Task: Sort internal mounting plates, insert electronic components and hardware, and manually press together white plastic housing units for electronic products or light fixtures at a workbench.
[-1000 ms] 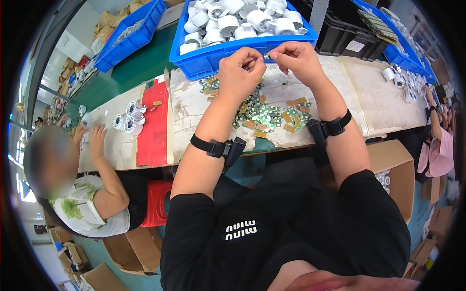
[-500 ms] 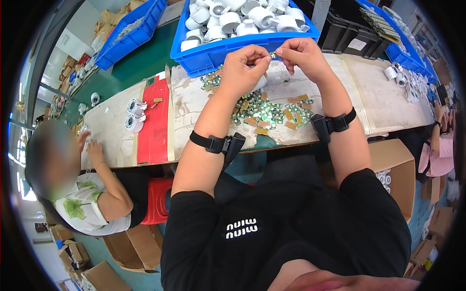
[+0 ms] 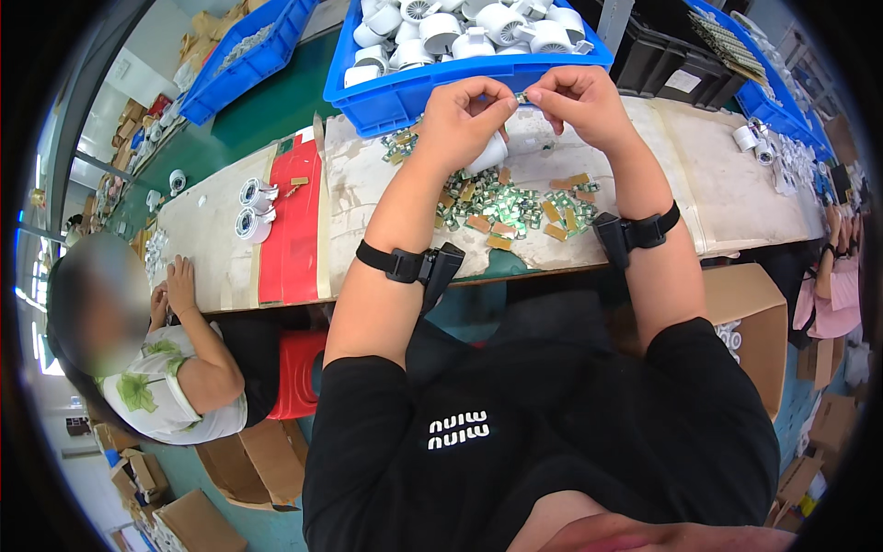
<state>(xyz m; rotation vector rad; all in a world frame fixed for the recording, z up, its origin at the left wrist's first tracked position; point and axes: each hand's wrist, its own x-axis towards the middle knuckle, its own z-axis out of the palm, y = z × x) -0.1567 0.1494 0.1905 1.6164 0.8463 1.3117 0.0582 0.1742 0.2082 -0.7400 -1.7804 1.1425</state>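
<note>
Both my hands are raised in front of the blue bin, fingertips nearly meeting. Between the thumb and fingers of my right hand (image 3: 578,103) is a small green circuit board (image 3: 521,97). My left hand (image 3: 467,120) is closed in a pinch beside that board; what its fingers hold is hidden. A white rounded plastic part (image 3: 489,155) shows just under my left hand, and I cannot tell whether the hand touches it. Below my hands lies a loose pile of small green circuit boards (image 3: 501,204), with several tan strips (image 3: 551,212) among them.
A blue bin (image 3: 405,97) of white fan housings (image 3: 441,32) stands beyond my hands. A black crate (image 3: 644,64) is to its right. White round parts (image 3: 255,224) stand by a red strip (image 3: 292,239) on the left. Another person (image 3: 189,359) sits at the left; a cardboard box (image 3: 754,313) is at the right.
My two hands remain close together, with only slight shifts of the fingers and board. The person at the left has brought their hands closer together. The view has shifted slightly.
</note>
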